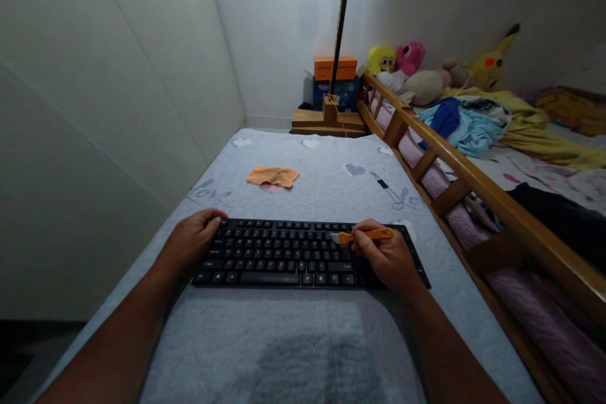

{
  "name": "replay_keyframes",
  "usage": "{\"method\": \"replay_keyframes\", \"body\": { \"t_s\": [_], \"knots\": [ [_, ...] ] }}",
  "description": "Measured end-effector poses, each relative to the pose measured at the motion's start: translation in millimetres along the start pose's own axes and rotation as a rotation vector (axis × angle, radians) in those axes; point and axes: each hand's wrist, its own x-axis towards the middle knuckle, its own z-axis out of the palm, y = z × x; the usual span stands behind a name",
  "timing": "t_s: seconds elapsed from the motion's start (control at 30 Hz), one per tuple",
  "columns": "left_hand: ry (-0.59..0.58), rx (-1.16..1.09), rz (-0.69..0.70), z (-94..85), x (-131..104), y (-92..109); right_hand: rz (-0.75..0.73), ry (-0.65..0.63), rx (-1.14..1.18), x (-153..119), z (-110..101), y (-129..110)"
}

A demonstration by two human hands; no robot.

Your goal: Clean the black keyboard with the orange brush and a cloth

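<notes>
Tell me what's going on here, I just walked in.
A person's right hand has a small orange-handled brush in its grip, the pale bristles at the upper right keys of a black computer keyboard; whether they touch is hard to tell. The left hand is on the keyboard's upper left corner. Beyond the keyboard, an orange cloth and a thin metal tool with a black middle lie apart.

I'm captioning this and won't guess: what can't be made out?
In the head view:
Right part of the keyboard: partly hidden by the right hand.
Top of the pole: cut off by the upper edge.
Lettering on the blue box: too small and dim to read.
</notes>
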Motion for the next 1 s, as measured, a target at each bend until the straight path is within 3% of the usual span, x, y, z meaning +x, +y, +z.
{"method": "replay_keyframes", "body": {
  "t_s": [0.2,0.37,0.6,0.83,1.0],
  "knots": [
    [-0.013,0.001,0.002,0.9,1.7,-4.3,-0.033,0.043,-0.024,1.1,1.4,-5.8],
    [-0.021,-0.006,0.004,1.3,2.6,-5.7,-0.097,0.007,-0.137,0.6,3.7,-9.5],
    [-0.004,0.002,0.016,0.4,2.3,-4.2,-0.064,0.037,-0.030,-1.8,2.0,-8.6],
    [-0.019,0.009,0.018,0.9,2.7,-4.7,-0.088,-0.011,-0.119,1.0,3.1,-13.6],
    [-0.013,0.009,0.023,1.8,3.6,-4.6,-0.084,0.031,-0.067,0.4,0.3,-13.4]
  ]
}}
